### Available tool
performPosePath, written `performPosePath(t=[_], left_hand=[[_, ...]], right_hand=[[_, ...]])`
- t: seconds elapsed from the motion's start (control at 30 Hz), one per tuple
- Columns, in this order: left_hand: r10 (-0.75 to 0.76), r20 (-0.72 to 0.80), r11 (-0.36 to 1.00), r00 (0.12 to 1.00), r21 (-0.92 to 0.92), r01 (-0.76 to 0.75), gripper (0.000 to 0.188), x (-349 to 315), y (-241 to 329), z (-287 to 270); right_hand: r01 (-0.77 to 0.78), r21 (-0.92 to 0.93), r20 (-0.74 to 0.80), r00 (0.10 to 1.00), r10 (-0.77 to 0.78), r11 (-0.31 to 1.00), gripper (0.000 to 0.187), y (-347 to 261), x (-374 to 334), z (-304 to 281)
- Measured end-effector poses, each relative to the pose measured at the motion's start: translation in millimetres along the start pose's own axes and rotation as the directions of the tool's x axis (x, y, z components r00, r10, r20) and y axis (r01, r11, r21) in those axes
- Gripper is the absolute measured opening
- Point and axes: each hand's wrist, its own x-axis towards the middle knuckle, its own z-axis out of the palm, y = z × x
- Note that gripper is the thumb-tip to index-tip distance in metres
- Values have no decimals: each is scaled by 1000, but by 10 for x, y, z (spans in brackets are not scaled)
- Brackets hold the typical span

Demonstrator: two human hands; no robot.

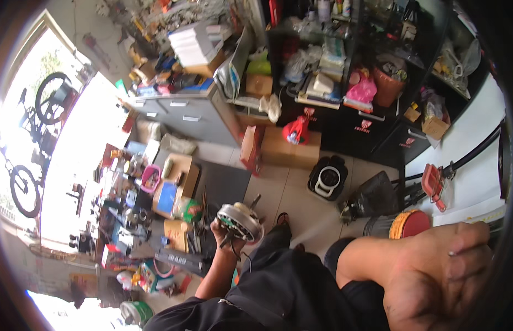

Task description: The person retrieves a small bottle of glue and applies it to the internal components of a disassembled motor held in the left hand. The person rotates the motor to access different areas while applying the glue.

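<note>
Head view: the round metal hub unit [241,217] is held off the floor in front of the person's torso, tilted, a shaft end projecting at either side and a thin dark cable hanging below. The left hand [222,236] supports it from beneath at the near side, its fingers closed around the lower rim; their exact contact is partly hidden. The right hand [460,270] is raised near the camera, well apart from the unit, fingers bent inward; whether they pinch anything cannot be told. Progress, as judged: the unit is in hand and its near face appears open, with inner parts exposed; closing that face and setting the unit down remain undone. No tool is seen on the work. Beyond it lies the dark counter [226,181], bearing a cardboard tray [188,172], a pink basket [151,177] and a green bag [188,210]. A black-and-white container [327,180] stands on the tiled floor [275,190].
</note>
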Motion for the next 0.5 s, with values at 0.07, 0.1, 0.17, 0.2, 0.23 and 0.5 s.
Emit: performPosePath(t=[0.07, 0.1, 0.17, 0.2, 0.23, 0.5], left_hand=[[-13, 23, 1000, 1000, 14, 13, 85, 257, -48, 209], [-59, 91, 998, 994, -2, 59, 79, 492, -30, 159], [-76, 84, 997, 994, -27, 78, 75, 817, -40, 306], [-80, 76, 996, 994, -39, 83, 73, 970, -21, 358], [-93, 86, 996, 992, 27, 91, 71, 1142, 25, 333], [-242, 168, 970, 956, 76, 232, 90, 2436, 619, 929]], right_hand=[[-55, 1, -37, 998, 55, 998, 27, 260, -160, -40], [-100, -19, -61, 993, 99, 995, 27, 411, -251, -65], [-228, -63, -90, 971, 222, 972, 26, 752, -516, -61], [-308, -88, -100, 949, 299, 947, 26, 940, -669, -50], [-384, -113, -103, 922, 374, 916, 26, 1130, -835, -52], [-850, -385, 74, 360, 930, 360, 26, 2947, -1839, 139]])
